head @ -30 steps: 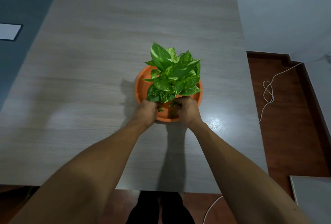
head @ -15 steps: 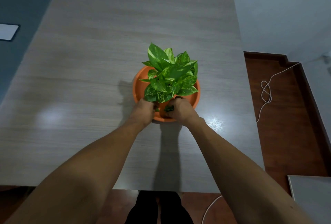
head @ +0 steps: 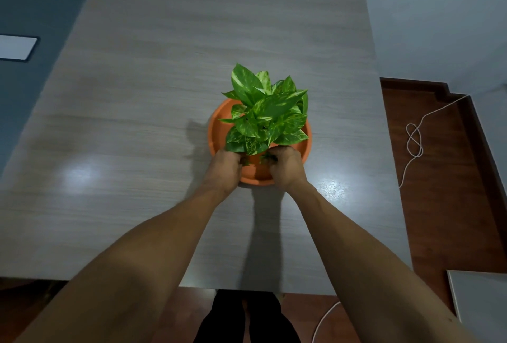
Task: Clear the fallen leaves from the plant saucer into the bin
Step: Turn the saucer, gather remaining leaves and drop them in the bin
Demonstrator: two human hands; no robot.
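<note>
An orange saucer (head: 213, 134) sits on the grey wooden table (head: 137, 123), with a green variegated potted plant (head: 267, 114) standing in it. Both my hands are in the saucer's near side, under the foliage. My left hand (head: 223, 168) is curled around small green fallen leaves (head: 245, 161). My right hand (head: 286, 167) is closed on another clump of fallen leaves (head: 266, 158). The pot itself is hidden by the plant's leaves. No bin is in view.
A white cable (head: 413, 142) lies looped on the dark red floor to the right of the table. A pale board (head: 480, 301) sits at the lower right. A white rectangle (head: 15, 47) lies on the dark floor at the far left.
My two hands have drawn closer to the plant's base inside the saucer and closed on the leaf bits. The view shifted slightly; the plant and saucer stay in place.
</note>
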